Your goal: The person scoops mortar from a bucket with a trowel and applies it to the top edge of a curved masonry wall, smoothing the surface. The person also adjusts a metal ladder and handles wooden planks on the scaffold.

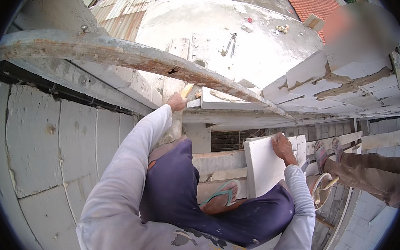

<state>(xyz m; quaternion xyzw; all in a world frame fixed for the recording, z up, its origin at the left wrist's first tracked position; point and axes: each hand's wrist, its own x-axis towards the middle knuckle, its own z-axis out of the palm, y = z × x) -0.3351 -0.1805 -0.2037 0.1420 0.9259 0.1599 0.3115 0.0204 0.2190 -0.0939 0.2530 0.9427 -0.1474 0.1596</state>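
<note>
At the wall's edge my left hand is closed around a flat yellow piece, perhaps a tool's handle; its other end is hidden. Just to its right a white block lies on the wall top, with small fragments by its end. My right hand grips the upper edge of a light white building block, thumb and fingers over the rim. That block stands tilted on the planks beside my right knee, close to my sandalled foot.
A rusty metal bar crosses in front of me. Pliers-like cutters lie on the pale roof slab. At right stand a bucket and another person's legs. Gaps show between the scaffold planks. A block wall rises at left.
</note>
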